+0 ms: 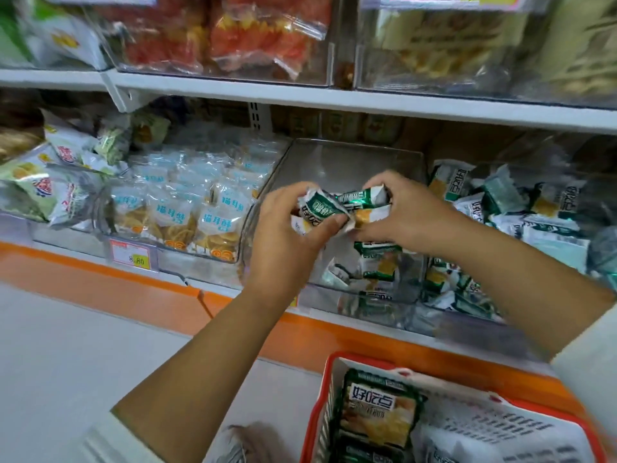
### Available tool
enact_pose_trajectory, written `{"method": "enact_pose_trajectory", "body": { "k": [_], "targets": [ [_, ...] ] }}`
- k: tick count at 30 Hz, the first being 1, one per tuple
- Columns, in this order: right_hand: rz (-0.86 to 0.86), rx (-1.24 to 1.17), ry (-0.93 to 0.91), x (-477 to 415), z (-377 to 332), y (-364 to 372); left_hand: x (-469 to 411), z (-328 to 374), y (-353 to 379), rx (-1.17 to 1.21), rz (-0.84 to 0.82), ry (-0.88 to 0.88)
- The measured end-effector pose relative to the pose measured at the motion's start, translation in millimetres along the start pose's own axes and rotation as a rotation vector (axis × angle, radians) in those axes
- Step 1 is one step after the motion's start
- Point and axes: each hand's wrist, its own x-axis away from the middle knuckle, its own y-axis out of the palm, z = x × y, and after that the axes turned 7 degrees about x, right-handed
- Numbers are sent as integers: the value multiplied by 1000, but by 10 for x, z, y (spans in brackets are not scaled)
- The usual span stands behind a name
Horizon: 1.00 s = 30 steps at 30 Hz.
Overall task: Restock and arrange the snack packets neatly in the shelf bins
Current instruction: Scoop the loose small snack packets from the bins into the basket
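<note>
Both hands hold a small bunch of green-and-white snack packets (pixel 347 207) above a clear plastic shelf bin (pixel 354 162). My left hand (pixel 287 228) grips the bunch's left end, and my right hand (pixel 410 212) grips its right end. Several more of the same packets (pixel 377 265) lie low in the bin's front. A red basket (pixel 320 412) at the bottom right carries further green packets (pixel 380 406), some showing their white backs.
The bin to the right (pixel 521 208) is piled with the same green packets. To the left, a bin (pixel 187 208) holds clear bags with blue print, behind a price tag (pixel 133 257). An orange shelf edge (pixel 100 272) runs below. Upper shelf bins hold red snacks (pixel 233 31).
</note>
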Motion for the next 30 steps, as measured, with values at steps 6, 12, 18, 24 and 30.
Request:
{"method": "enact_pose_trajectory", "body": {
  "k": [6, 12, 18, 24, 30],
  "targets": [
    [95, -351, 81, 1250, 365, -218, 688, 513, 179, 262, -170, -177],
    [-91, -664, 528, 2420, 1646, 463, 1958, 402, 953, 43, -742, -526],
    [-19, -759, 890, 2849, 2682, 1662, 2987, -371, 1852, -56, -903, -1049],
    [-99, -668, 1027, 3054, 3089, 2363, 3639, -958, 2292, -200, -972, -1176],
    [-260, -615, 1067, 3205, 3263, 2672, 3682, -1162, 2322, -179, -1047, -1165]
  ]
}}
